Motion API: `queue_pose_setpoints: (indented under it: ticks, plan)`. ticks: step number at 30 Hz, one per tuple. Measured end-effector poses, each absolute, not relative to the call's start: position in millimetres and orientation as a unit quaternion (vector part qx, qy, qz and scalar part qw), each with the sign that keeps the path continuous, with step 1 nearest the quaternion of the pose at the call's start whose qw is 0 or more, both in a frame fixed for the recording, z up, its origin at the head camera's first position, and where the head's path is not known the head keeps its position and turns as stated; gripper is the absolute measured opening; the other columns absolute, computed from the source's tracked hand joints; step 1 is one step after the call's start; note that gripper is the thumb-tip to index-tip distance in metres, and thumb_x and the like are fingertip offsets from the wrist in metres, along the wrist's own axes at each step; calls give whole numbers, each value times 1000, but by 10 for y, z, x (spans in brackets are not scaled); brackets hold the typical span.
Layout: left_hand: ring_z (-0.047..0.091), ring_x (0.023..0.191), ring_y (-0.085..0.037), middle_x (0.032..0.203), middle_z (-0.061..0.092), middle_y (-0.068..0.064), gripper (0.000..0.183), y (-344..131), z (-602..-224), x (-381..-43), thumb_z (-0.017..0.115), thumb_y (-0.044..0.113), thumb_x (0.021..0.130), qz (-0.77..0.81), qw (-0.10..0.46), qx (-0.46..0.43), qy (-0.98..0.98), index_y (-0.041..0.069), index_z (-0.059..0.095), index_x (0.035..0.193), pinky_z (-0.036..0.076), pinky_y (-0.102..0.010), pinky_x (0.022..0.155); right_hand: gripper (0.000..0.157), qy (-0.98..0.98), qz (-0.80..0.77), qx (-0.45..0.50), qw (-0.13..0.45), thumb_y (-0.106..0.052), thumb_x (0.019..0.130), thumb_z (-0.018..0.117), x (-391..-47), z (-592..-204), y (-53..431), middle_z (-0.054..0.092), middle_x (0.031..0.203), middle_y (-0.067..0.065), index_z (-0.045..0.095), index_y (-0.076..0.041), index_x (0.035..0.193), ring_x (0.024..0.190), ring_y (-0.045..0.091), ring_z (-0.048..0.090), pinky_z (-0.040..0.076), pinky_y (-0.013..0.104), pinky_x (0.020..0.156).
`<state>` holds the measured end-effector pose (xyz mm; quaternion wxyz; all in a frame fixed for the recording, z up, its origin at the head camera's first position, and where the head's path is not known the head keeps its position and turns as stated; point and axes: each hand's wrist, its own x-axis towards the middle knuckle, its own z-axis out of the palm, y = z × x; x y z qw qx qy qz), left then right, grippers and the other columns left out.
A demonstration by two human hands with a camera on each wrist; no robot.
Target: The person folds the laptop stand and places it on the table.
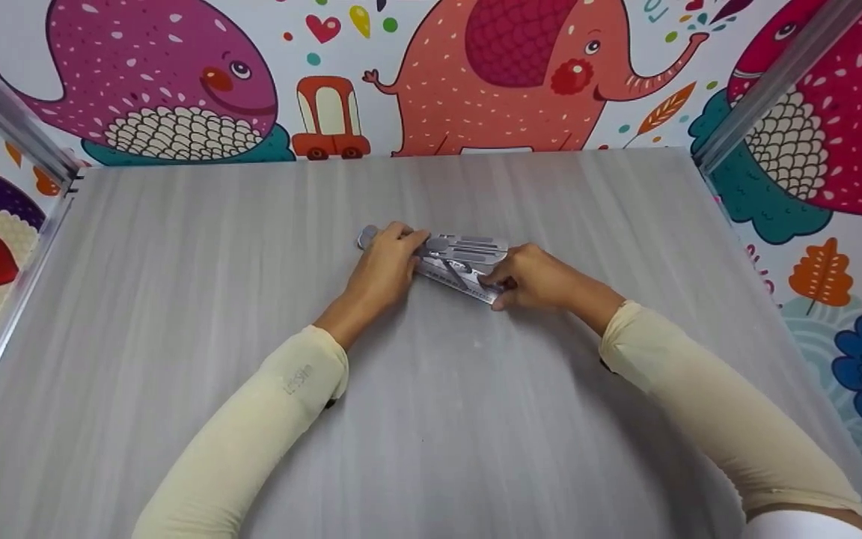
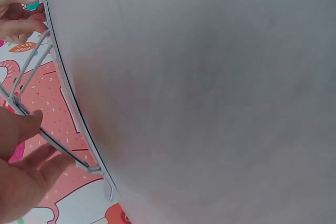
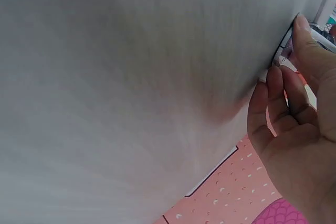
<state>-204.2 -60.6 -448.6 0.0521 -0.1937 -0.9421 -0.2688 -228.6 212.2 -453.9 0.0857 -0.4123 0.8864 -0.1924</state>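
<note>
A silver-grey folding stand [image 1: 468, 245] lies near the middle of the table, partly unfolded. Its upper plate tilts above a flat lower plate, and thin struts join the two. At the stand's left part, my left hand [image 1: 384, 263] holds the upper plate; the left wrist view shows thumb and fingers pinching the raised plate [image 2: 58, 144]. My right hand [image 1: 539, 278] pinches the right end of the lower plate. In the right wrist view, the right thumb and fingertips [image 3: 274, 74] meet at the plate's edge, and the hand hides much of the stand.
The grey wood-grain table [image 1: 251, 247] extends around both arms. A wall with cartoon animals [image 1: 513, 112] stands behind it. Metal posts [image 1: 775, 90] rise at the back corners, and a metal rail [image 1: 4, 329] edges the left side.
</note>
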Motion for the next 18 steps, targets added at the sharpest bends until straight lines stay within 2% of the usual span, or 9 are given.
queue_pose_setpoints:
  ticks: [7, 12, 18]
  plan:
    - [62, 113, -34, 119, 62, -19, 40, -619, -4470, -2101, 65, -5, 93, -289, 32, -200, -936, 3, 67, 131, 51, -43, 101, 38, 887, -188, -413, 85, -19, 73, 92, -2278, -4555, 2103, 76, 78, 2, 81, -11, 109, 67, 12, 50, 42, 30, 64]
    - [61, 111, -33, 115, 62, -19, 41, -632, -4453, -2150, 64, -7, 90, -297, 19, -208, -932, 4, 69, 129, 51, -44, 99, 39, 893, -186, -401, 89, -19, 71, 91, -2223, -4531, 2077, 76, 76, 2, 81, -13, 108, 67, 11, 49, 44, 31, 66]
    - [56, 114, -29, 119, 58, -15, 43, -676, -4409, -2210, 63, -1, 93, -296, -36, -201, -933, 8, 66, 136, 48, -42, 102, 34, 893, -180, -406, 73, -20, 74, 90, -2134, -4560, 2036, 74, 72, 4, 82, -13, 106, 68, 15, 50, 48, 37, 66]
